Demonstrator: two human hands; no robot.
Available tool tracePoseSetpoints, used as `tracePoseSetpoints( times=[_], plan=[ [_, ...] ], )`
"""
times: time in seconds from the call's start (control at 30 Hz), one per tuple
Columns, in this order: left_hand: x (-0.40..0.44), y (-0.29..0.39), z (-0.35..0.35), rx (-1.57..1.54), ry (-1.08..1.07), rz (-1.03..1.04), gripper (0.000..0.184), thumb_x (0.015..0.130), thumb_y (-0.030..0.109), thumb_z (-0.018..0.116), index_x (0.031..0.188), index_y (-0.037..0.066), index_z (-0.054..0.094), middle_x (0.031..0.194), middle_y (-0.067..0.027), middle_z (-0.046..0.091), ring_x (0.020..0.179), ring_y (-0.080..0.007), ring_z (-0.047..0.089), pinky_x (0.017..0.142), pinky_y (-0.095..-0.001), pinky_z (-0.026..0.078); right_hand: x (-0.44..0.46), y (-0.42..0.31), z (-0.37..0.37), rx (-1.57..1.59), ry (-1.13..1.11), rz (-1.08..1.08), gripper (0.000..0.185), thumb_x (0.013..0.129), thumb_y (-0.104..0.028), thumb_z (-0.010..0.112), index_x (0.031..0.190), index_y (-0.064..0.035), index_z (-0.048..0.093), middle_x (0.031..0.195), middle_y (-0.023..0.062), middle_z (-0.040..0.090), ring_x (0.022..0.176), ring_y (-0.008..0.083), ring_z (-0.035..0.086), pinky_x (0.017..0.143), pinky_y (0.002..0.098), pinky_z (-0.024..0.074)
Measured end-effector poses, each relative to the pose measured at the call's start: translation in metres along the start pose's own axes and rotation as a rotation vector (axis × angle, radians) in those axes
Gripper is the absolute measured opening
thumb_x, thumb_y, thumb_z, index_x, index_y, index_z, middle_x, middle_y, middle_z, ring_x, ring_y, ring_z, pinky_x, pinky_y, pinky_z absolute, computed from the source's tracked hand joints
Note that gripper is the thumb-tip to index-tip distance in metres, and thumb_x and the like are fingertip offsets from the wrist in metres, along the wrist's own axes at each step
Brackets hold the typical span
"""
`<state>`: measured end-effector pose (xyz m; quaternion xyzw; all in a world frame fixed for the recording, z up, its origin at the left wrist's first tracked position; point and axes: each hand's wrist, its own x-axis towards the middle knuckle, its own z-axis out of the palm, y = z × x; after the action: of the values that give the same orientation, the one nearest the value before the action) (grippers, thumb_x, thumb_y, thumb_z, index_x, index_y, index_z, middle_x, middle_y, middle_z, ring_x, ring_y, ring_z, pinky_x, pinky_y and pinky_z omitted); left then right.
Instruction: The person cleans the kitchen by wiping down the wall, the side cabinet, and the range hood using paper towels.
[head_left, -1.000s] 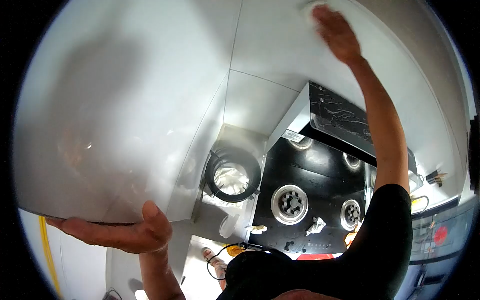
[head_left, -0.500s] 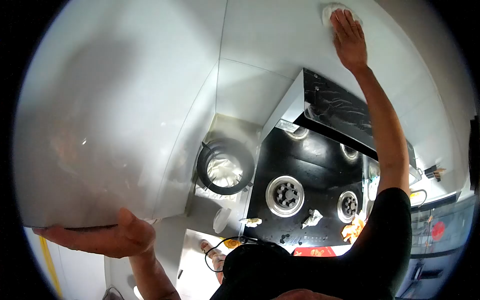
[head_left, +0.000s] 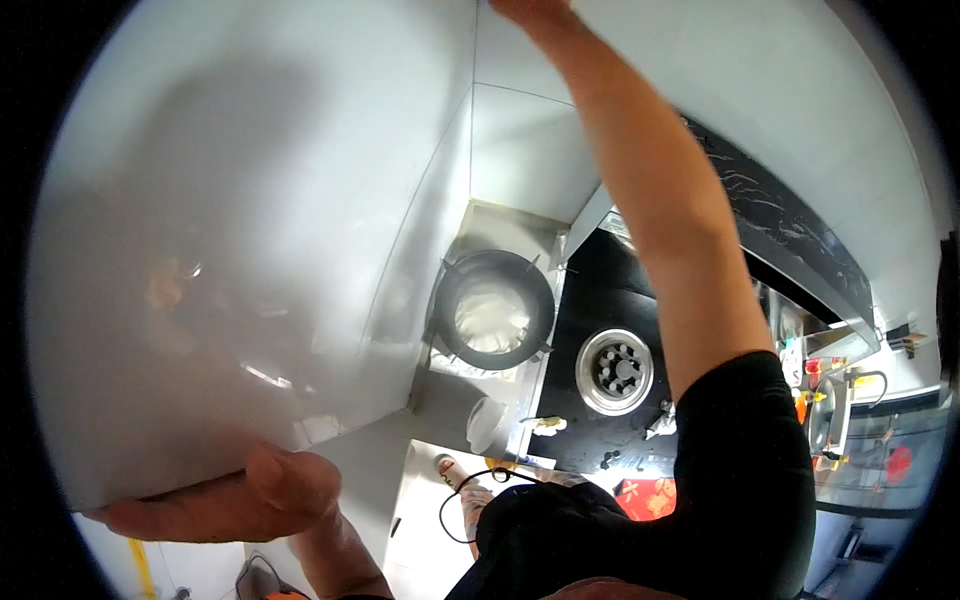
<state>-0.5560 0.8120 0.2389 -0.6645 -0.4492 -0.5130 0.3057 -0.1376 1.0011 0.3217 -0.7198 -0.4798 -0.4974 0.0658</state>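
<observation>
At the lower left, my left hand [head_left: 235, 495] curls round the bottom edge of a large glossy white panel [head_left: 250, 260], its thumb against the front face. My right arm stretches up across the view. Only the base of my right hand [head_left: 535, 8] shows at the top edge, close to the white wall [head_left: 530, 50]. Its fingers lie outside the picture, so whatever they hold is hidden. Between my arms a round dark pan support ring [head_left: 543, 300] with prongs sits on the counter, whitish crumpled material [head_left: 490, 322] visible inside it.
A black gas hob [head_left: 570, 340] with a round burner [head_left: 615, 372] lies below my right arm. The dark range hood [head_left: 790, 210] juts out above it. Crumpled cloths [head_left: 547, 426] and a translucent white container [head_left: 485, 425] sit near the front. A sink faucet [head_left: 868, 378] stands at right.
My right hand has swept left along the upper wall and mostly out of view; the white cloth under it no longer shows. My left hand keeps its hold while the view shifts.
</observation>
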Motion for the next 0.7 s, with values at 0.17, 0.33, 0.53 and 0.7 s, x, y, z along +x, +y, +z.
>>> tracePoseSetpoints(
  times=[0.17, 0.33, 0.53, 0.7],
  plan=[
    [0.001, -0.005, -0.001, -0.013, -0.003, 0.003, 0.096, 0.095, 0.067, 0.038, 0.158, 0.003, 0.005, 0.160, -0.0291, 0.013, 0.147, -0.0449, 0.021, 0.117, -0.0557, 0.030, -0.115, -0.039, 0.063, 0.112, -0.028, -0.106, 0.057, 0.095, -0.012, 0.050, 0.151, -0.0055, 0.038, 0.162, 0.0102, 0.028, 0.149, 0.0268, 0.026, 0.122, 0.0454, 0.0242],
    [0.000, -0.004, -0.001, -0.028, 0.003, 0.004, 0.096, 0.095, 0.067, 0.037, 0.158, 0.003, 0.005, 0.159, -0.0293, 0.013, 0.147, -0.0450, 0.021, 0.116, -0.0559, 0.031, -0.232, -0.060, 0.110, -0.023, -0.338, -0.453, 0.058, 0.100, -0.016, 0.040, 0.156, -0.0043, 0.026, 0.163, 0.0111, 0.024, 0.150, 0.0248, 0.024, 0.123, 0.0414, 0.0212],
    [-0.004, -0.002, -0.003, -0.055, 0.003, -0.004, 0.096, 0.094, 0.067, 0.037, 0.158, 0.002, 0.005, 0.159, -0.0296, 0.013, 0.147, -0.0452, 0.021, 0.116, -0.0561, 0.031, -0.316, -0.080, 0.153, 0.282, -0.745, -0.467, 0.064, 0.098, -0.014, 0.045, 0.158, -0.0071, 0.021, 0.155, 0.0081, 0.038, 0.142, 0.0236, 0.033, 0.123, 0.0379, 0.0207],
    [0.000, -0.008, -0.004, -0.111, -0.008, 0.001, 0.097, 0.094, 0.067, 0.037, 0.158, 0.002, 0.004, 0.159, -0.0297, 0.013, 0.147, -0.0454, 0.021, 0.116, -0.0563, 0.031, -0.285, -0.060, 0.133, 0.100, -0.575, -0.484, 0.067, 0.098, -0.009, 0.044, 0.159, -0.0093, 0.017, 0.163, 0.0043, 0.026, 0.146, 0.0220, 0.030, 0.123, 0.0396, 0.0204]
  ],
)
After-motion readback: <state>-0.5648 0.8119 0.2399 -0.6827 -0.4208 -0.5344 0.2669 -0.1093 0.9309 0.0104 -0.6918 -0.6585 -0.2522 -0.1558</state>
